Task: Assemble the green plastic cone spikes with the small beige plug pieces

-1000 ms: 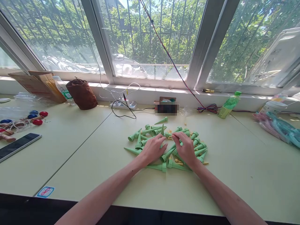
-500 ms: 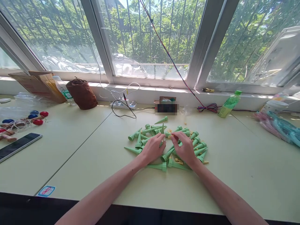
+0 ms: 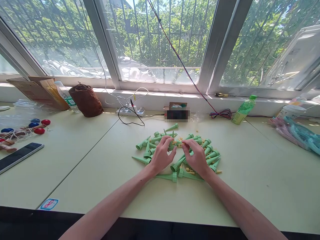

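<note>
A heap of green cone-shaped plastic spikes [image 3: 160,136] and several small yellow pieces [image 3: 190,172] lies on the pale table [image 3: 250,180] in front of me. My left hand [image 3: 161,156] rests over the heap with its fingers curled round one green spike [image 3: 171,145], which points up. My right hand [image 3: 196,158] is beside it, thumb and forefinger pinched together just right of that spike; what they hold is too small to name. Both forearms reach in from the bottom edge.
Along the window sill stand a brown bag [image 3: 86,100], a cardboard box [image 3: 37,91], a power strip [image 3: 131,111] with cables and a green bottle [image 3: 243,110]. A phone [image 3: 20,156] and red and blue balls [image 3: 37,126] lie at left, plastic packets [image 3: 300,135] at right.
My left hand has moved up the heap and closed round a green spike, lifting it upright. My right hand's pinch has shifted slightly towards it.
</note>
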The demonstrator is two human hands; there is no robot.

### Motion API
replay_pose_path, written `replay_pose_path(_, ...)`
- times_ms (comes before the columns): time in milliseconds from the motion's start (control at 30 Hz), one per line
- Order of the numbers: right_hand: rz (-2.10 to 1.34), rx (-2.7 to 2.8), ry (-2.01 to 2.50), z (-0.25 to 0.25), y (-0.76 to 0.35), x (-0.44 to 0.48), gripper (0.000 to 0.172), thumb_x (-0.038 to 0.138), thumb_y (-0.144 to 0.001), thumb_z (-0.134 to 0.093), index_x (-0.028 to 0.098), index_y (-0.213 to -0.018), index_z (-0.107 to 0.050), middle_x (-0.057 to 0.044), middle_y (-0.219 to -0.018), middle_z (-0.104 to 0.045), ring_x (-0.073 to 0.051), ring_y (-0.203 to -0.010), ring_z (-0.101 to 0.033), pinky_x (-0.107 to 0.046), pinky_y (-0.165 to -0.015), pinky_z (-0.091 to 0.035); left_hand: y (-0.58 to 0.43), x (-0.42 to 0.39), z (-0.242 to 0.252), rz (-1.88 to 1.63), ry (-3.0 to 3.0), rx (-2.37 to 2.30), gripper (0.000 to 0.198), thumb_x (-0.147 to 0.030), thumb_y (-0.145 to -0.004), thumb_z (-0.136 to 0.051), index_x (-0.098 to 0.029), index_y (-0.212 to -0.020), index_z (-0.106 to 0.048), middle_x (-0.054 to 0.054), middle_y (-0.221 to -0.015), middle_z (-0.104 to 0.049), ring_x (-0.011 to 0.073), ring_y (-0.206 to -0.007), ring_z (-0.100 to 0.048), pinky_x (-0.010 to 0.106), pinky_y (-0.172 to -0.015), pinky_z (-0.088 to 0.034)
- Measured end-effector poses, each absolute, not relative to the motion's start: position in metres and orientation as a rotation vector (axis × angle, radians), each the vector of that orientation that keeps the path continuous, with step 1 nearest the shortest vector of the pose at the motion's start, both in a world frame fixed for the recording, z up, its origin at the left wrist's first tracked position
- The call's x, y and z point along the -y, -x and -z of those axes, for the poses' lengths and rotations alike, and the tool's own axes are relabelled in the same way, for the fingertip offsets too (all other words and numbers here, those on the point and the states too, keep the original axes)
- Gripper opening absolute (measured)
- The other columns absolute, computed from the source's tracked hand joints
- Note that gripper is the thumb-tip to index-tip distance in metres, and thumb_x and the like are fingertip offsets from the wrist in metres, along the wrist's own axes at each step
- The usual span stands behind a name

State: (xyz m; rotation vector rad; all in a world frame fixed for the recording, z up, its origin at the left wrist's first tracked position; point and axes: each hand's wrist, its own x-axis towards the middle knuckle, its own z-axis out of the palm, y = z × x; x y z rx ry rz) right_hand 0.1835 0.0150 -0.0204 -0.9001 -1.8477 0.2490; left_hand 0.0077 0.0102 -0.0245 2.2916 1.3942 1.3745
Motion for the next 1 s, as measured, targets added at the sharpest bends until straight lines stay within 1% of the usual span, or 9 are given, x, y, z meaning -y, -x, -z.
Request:
replay_pose_path(100, -0.264, 1.848, 0.905, 0.0205, -0.1834, -0.0149, 0.015, 0.022, -0.099, -0.048, 0.021, -0.103, -0.062, -0.005, -0.087, -0.063, -0.017, -0.073, -0.058, -0.031, -0.072, -0.05, -0.0085, -0.009, 0.0228, -1.405, -2.304, -1.362, 0.028, -0.017, -0.089, -0.056, -0.022, -0.117, -0.052, 0.009, -0.118, -0.058, 0.0201, -0.105, -0.062, 0.031, -0.081, -0.054)
replay_pose_path(167, -0.266, 1.839, 0.903, 0.0208, -0.1833, -0.0149, 0.015, 0.022, -0.099, -0.048, 0.021, -0.103, -0.062, -0.005, -0.088, -0.063, -0.017, -0.074, -0.058, -0.031, -0.073, -0.05, -0.009, -0.0081, 0.0219, -1.41, -2.312, -1.349, 0.032, -0.015, -0.088, -0.056, -0.023, -0.118, -0.051, 0.009, -0.118, -0.06, 0.0204, -0.108, -0.061, 0.031, -0.083, -0.054)
replay_pose_path(300, -0.26, 1.826, 0.907, 0.0217, -0.1831, -0.015, 0.016, 0.022, -0.099, -0.048, 0.021, -0.103, -0.063, -0.005, -0.089, -0.064, -0.017, -0.074, -0.059, -0.031, -0.073, -0.05, -0.0095, -0.0065, 0.0211, -1.426, -2.34, -1.326, 0.037, -0.012, -0.086, -0.055, -0.023, -0.12, -0.049, 0.007, -0.115, -0.062, 0.0195, -0.106, -0.062, 0.031, -0.085, -0.054)
replay_pose_path(467, -0.273, 1.833, 0.882, 0.0222, -0.183, -0.0155, 0.015, 0.021, -0.099, -0.049, 0.02, -0.104, -0.063, -0.005, -0.091, -0.064, -0.017, -0.075, -0.06, -0.03, -0.071, -0.05, -0.0094, -0.0069, 0.0213, -1.471, -2.379, -1.246, 0.039, -0.01, -0.084, -0.055, -0.022, -0.121, -0.049, 0.008, -0.114, -0.063, 0.0205, -0.105, -0.062, 0.033, -0.086, -0.054)
replay_pose_path(667, -0.275, 1.839, 0.876, 0.0214, -0.1828, -0.0147, 0.014, 0.021, -0.099, -0.049, 0.021, -0.103, -0.063, -0.005, -0.088, -0.064, -0.016, -0.071, -0.058, -0.029, -0.067, -0.05, -0.0095, -0.0073, 0.0219, -1.474, -2.385, -1.231, 0.039, -0.01, -0.084, -0.055, -0.022, -0.121, -0.049, 0.008, -0.113, -0.064, 0.0199, -0.104, -0.063, 0.033, -0.087, -0.054)
replay_pose_path(867, -0.265, 1.842, 0.865, 0.021, -0.1827, -0.0137, 0.014, 0.022, -0.098, -0.049, 0.021, -0.101, -0.063, -0.005, -0.089, -0.065, -0.017, -0.072, -0.06, -0.029, -0.066, -0.051, -0.0101, -0.0076, 0.0235, -1.46, -2.392, -1.227, 0.037, -0.01, -0.085, -0.054, -0.022, -0.12, -0.05, 0.008, -0.113, -0.064, 0.0204, -0.105, -0.063, 0.033, -0.089, -0.053)
replay_pose_path(1000, -0.275, 1.864, 0.849, 0.0216, -0.1829, -0.0141, 0.015, 0.022, -0.098, -0.049, 0.021, -0.103, -0.063, -0.006, -0.089, -0.065, -0.017, -0.074, -0.061, -0.029, -0.066, -0.051, -0.0107, -0.0078, 0.0242, -1.462, -2.402, -1.213, 0.037, -0.011, -0.085, -0.055, -0.021, -0.12, -0.05, 0.008, -0.112, -0.064, 0.0204, -0.103, -0.063, 0.033, -0.087, -0.053)
